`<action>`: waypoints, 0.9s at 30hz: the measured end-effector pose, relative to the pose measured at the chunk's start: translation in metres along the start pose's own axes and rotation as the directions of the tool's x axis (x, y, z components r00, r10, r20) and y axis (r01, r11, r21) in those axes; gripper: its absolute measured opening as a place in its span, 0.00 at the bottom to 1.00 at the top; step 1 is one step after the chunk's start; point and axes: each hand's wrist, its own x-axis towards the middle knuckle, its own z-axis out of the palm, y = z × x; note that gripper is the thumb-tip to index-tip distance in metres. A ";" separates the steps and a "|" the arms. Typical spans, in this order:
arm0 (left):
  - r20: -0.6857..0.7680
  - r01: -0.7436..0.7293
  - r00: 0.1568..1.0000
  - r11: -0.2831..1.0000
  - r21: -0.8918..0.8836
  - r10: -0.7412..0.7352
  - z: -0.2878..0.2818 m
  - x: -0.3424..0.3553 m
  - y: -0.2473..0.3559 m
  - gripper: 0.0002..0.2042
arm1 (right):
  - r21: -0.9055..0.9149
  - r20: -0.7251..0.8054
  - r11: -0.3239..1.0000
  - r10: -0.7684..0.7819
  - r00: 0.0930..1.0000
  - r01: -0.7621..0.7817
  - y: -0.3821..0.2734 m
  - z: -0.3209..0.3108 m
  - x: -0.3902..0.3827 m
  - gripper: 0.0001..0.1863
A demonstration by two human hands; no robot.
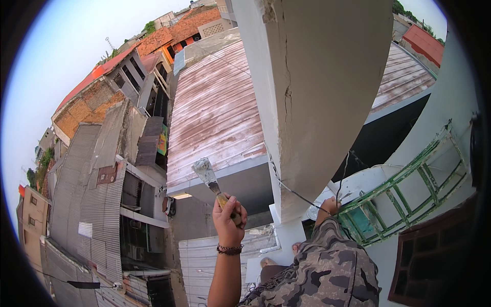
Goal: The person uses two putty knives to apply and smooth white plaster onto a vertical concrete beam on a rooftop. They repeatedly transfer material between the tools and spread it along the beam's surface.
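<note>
While the left hand (230, 217) is wrapped firmly around its wooden handle, the putty knife (207, 174) points upward and slightly left, its metal blade smeared with whitish paste. It is held out in front of the person, left of the pale pillar (322, 102) and, in the view, against the rust-stained corrugated metal roof (220, 112) below. A dark braided bracelet (230, 249) circles the left wrist. What appears to be the right hand (331, 205) shows beyond the camouflage clothing (332, 271), near the end of a paint-worn green ladder (427, 180); whether it grips anything, I cannot tell. Close to it runs a thin dark cable (296, 193), which crosses the lower part of the pillar. A jagged crack (288, 92) runs down the pillar's face. Farther left, grey corrugated roofing (76, 169) covers neighbouring buildings.
</note>
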 end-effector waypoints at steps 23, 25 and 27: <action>-0.141 -0.279 0.950 0.960 0.024 0.280 0.023 -0.117 0.115 0.13 | 0.515 0.838 0.264 0.045 -0.543 0.816 -0.190 -0.157 -0.385 0.11; -0.135 -0.295 0.945 0.955 0.037 0.297 0.015 -0.131 0.121 0.13 | 0.461 0.850 0.374 0.075 -0.521 0.805 -0.232 -0.185 -0.371 0.11; -0.151 -0.328 0.930 0.942 0.074 0.336 -0.001 -0.149 0.127 0.13 | 0.379 0.823 0.543 0.171 -0.541 0.749 -0.265 -0.228 -0.344 0.19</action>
